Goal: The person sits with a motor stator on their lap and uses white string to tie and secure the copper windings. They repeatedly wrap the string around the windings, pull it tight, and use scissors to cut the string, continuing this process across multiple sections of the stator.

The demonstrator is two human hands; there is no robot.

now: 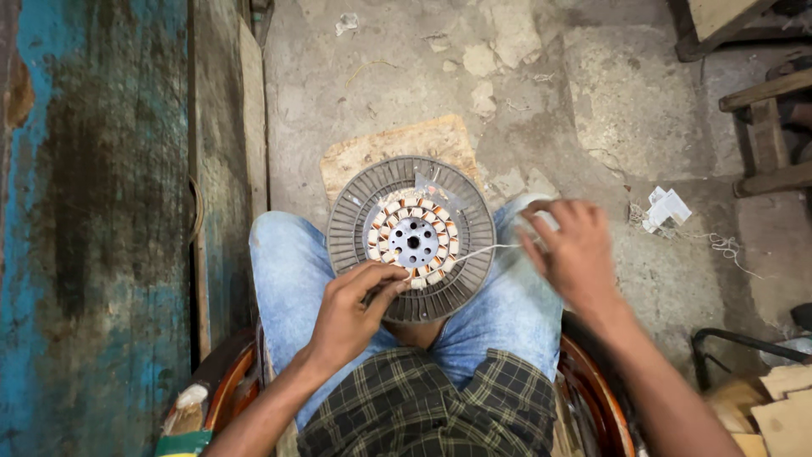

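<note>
Fingers of left hand [351, 309] pinched on ribbed round stator [412, 239] — right hand [571, 250] clamped on thin white cord [486, 249].

Bare forearms, no sleeves in view, faded blue jeans [288, 271], dark green-and-cream checked shirt [423, 406]

Crumpled white paper [666, 208] lies on cracked concrete floor [609, 110] beside wooden furniture [765, 127].

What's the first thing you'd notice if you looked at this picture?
The big round grey disc resting on the person's knees in the middle, with a ring of copper-coloured coils around its hub. The left hand pinches at its lower edge, while the blurred right hand holds a thin white thread stretched to the coils. On the left stands a worn blue wall.
</note>
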